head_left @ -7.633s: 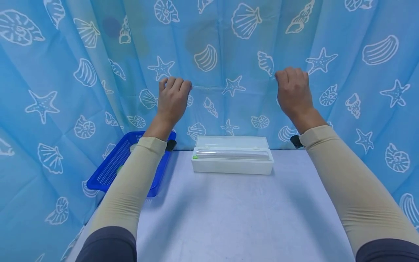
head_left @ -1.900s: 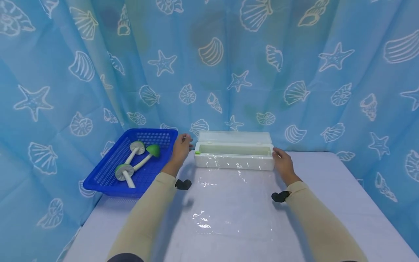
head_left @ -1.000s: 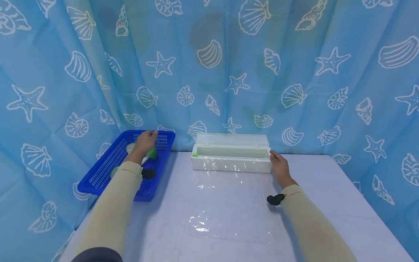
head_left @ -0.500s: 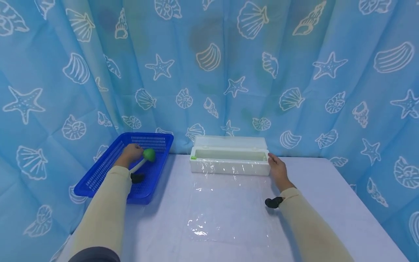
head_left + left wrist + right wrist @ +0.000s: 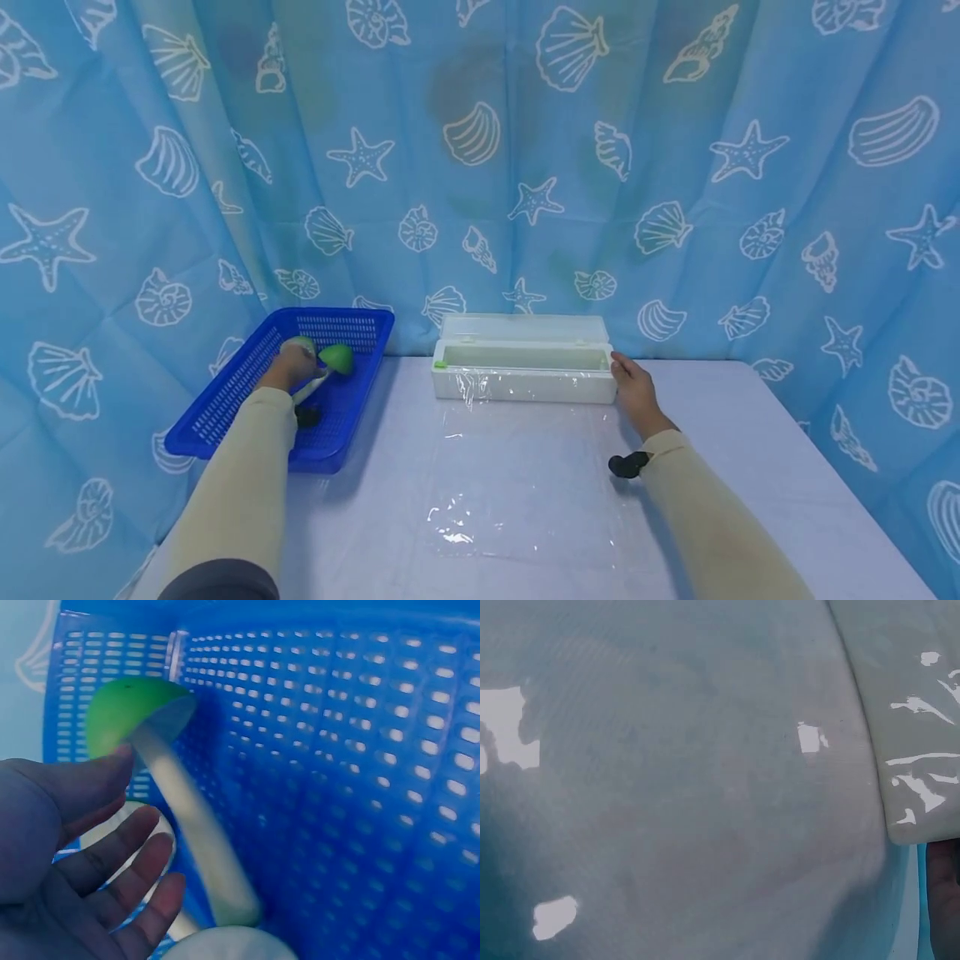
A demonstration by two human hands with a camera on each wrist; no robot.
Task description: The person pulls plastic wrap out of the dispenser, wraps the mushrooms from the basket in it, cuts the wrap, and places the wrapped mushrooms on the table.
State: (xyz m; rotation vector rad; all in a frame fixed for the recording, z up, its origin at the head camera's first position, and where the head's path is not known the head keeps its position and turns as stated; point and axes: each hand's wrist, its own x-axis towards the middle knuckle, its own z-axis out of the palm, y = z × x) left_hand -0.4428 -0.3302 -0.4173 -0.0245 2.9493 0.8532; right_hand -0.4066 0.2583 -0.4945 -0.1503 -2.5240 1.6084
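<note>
In the head view my left hand [image 5: 288, 367] reaches into a blue plastic basket [image 5: 367, 400]. The left wrist view shows its fingers loosely bent and spread, the thumb beside the cap of a green-capped toy mushroom [image 5: 196, 814]. Behind those fingers lies a second mushroom [image 5: 116, 825], partly hidden; a pale round cap [image 5: 232, 945] shows at the bottom edge. My right hand [image 5: 637, 392] rests its fingers against the right end of a white cling film box [image 5: 525, 386], whose lid [image 5: 525, 327] stands raised. Clear film [image 5: 517, 492] runs from the box over the table.
The white-covered table [image 5: 720, 475] extends to the right of the film. A blue curtain [image 5: 480, 167] with shell prints hangs close behind the box and basket. A small green piece [image 5: 440, 364] sits at the box's left front edge.
Both raised hands came down, and film now lies over the table. My left hand then moved from the box's left end into the basket. The right hand stays at the box's right end.
</note>
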